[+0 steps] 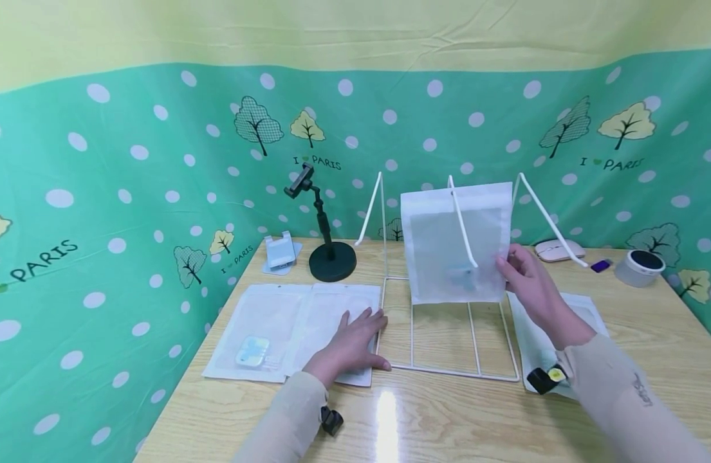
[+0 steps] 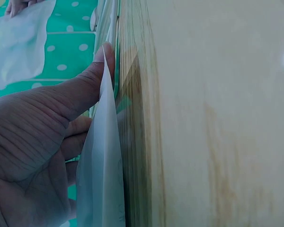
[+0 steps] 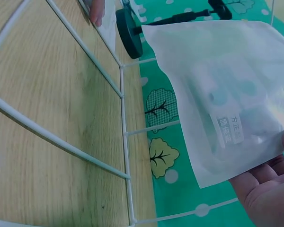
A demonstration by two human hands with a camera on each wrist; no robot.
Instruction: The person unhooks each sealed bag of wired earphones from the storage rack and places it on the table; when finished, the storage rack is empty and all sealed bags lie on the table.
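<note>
My right hand [image 1: 529, 286] pinches the lower right edge of a white zip pouch [image 1: 433, 238]. The pouch hangs upright at the white wire rack's middle prong [image 1: 462, 222], which runs down in front of it. A bluish item and a printed label [image 3: 231, 128] show through its film. My left hand [image 1: 352, 344] rests with spread, relaxed fingers over the right side of a flat white pouch [image 1: 332, 321], fingertips right at the rack's left side. In the left wrist view, that pouch's raised edge [image 2: 106, 156] stands beside the thumb.
Another pouch [image 1: 222, 360] with a pale blue item lies at left, and one [image 1: 583, 308] lies under the right forearm. The rack base [image 1: 448, 371] stands mid-table. Behind are a black phone stand [image 1: 332, 262], a small holder [image 1: 281, 251], a mouse [image 1: 558, 251] and a round grey device [image 1: 639, 273].
</note>
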